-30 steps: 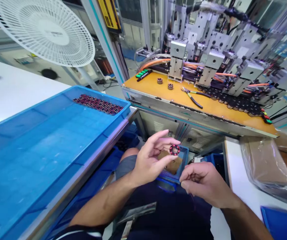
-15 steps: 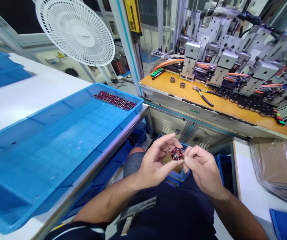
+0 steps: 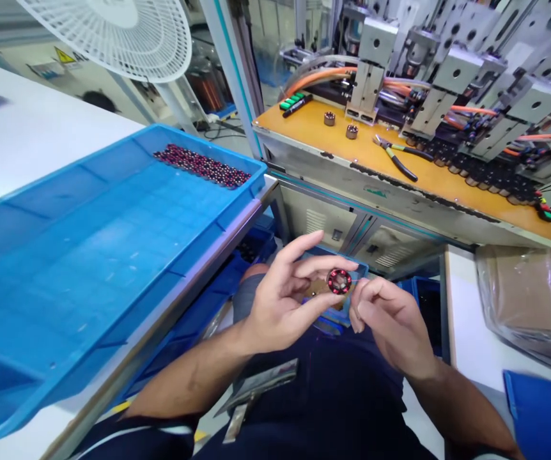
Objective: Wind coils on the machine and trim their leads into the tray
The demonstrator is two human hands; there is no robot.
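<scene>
Between the thumb and fingers of my left hand (image 3: 282,291) is a small ring-shaped motor stator (image 3: 339,281), dark with red spots around its open centre. Its round face is turned up toward me. Just to its right, my right hand (image 3: 390,319) has thumb and forefinger pinched together. A thin pale line, which looks like a wire end (image 3: 356,280), runs from the stator's edge to those fingertips. Beneath the hands, partly hidden by them, is a small blue bin (image 3: 359,271) with a brownish inside.
On the left table lies a large blue tray (image 3: 174,255) with rows of stators (image 3: 201,167) at its far end. An orange machine bench (image 3: 299,131) ahead carries two loose stators (image 3: 329,119), pliers (image 3: 397,160) and a marker (image 3: 297,107). A plastic-wrapped box (image 3: 525,300) sits right.
The view has shifted, so tray and bench appear higher. My left fingers have straightened around the stator, showing more of it. My right hand remains pinched beside it.
</scene>
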